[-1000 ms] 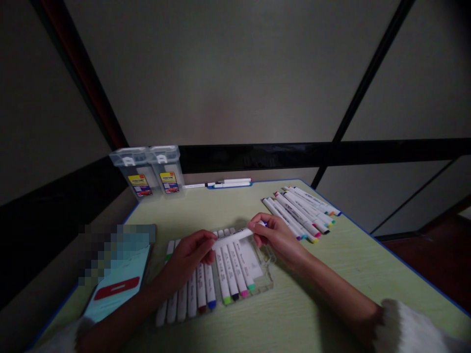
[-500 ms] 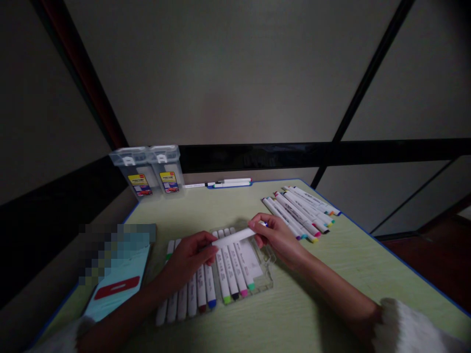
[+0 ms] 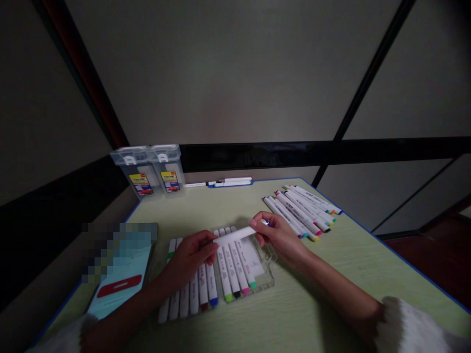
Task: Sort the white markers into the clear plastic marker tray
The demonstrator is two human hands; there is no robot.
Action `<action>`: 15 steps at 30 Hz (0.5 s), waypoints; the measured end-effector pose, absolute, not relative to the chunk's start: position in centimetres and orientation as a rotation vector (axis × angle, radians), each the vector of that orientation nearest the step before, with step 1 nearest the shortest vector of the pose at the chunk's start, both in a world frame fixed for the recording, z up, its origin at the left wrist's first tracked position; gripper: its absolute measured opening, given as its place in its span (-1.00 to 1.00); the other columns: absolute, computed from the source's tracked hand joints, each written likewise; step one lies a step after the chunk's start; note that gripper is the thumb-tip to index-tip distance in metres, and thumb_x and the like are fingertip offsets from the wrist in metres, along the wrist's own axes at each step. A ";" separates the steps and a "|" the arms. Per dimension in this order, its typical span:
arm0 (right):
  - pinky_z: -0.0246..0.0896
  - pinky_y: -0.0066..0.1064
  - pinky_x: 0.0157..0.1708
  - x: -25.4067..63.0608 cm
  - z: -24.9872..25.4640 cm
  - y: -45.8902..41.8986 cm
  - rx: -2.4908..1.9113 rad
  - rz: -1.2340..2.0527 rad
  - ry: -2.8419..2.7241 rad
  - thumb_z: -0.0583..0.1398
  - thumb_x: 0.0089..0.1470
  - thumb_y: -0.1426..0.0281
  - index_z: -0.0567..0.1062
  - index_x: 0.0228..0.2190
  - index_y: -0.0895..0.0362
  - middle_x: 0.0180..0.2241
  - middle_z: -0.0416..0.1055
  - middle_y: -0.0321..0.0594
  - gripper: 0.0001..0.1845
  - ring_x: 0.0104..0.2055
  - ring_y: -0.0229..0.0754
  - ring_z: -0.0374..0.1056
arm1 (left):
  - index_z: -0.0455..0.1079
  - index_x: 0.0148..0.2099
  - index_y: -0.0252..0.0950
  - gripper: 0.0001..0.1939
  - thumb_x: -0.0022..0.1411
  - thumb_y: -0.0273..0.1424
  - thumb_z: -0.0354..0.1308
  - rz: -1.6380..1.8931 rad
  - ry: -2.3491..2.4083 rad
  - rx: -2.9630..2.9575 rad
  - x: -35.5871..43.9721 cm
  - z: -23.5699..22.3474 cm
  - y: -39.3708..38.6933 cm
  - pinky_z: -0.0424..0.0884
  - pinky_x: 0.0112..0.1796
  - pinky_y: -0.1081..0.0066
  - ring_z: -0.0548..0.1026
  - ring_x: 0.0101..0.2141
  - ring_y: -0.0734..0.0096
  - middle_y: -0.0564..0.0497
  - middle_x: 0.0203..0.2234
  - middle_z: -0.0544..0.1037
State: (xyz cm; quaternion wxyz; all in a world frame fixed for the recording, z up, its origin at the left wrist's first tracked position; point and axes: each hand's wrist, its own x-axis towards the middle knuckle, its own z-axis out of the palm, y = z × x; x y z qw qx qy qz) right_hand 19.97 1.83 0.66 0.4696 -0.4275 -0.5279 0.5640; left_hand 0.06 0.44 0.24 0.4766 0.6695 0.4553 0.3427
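Observation:
Between my two hands a white marker [image 3: 237,236] is held nearly level, its right end a little higher and showing some blue. My left hand [image 3: 193,251] pinches its left end. With thumb and fingers, my right hand [image 3: 272,230] grips the other end. Just below lies a clear plastic case [image 3: 270,282] holding a row of white markers [image 3: 231,274] with green, black, pink and teal ends. More white markers [image 3: 184,299] lie side by side left of these, partly hidden by my left hand; one has a blue end and one a dark red end.
At the right of the table [image 3: 349,274], several loose markers [image 3: 298,211] lie in a slanted pile. Two clear lidded boxes [image 3: 165,171] stand at the back left. Thin pens [image 3: 233,181] lie along the back edge. A phone-like device with a lit screen [image 3: 125,279] rests at the left.
Both hands keep hold of the marker in nearly the same place. The whole view has shifted very slightly; the other things lie as before.

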 end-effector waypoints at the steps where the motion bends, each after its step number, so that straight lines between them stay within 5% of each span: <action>1: -0.26 -0.49 -0.65 20.0 0.6 1.8 -1.047 1.384 -1.292 0.21 -0.18 0.18 0.30 -0.63 0.16 -0.82 0.16 -0.44 -0.69 -0.72 -0.42 -0.06 | 0.22 -0.48 -0.31 -0.85 0.05 -0.35 -0.03 0.835 1.113 1.640 0.0 0.2 0.5 0.13 -0.57 0.54 0.19 -0.66 0.58 0.20 -0.73 0.25; 15: -0.26 -0.48 -0.65 20.0 0.6 1.9 -1.043 1.389 -1.297 0.21 -0.16 0.20 0.30 -0.62 0.16 -0.81 0.17 -0.43 -0.70 -0.72 -0.42 -0.06 | 0.22 -0.50 -0.30 -0.85 0.04 -0.34 -0.03 0.828 1.124 1.643 0.0 0.4 0.3 0.17 -0.55 0.53 0.22 -0.64 0.56 0.19 -0.73 0.26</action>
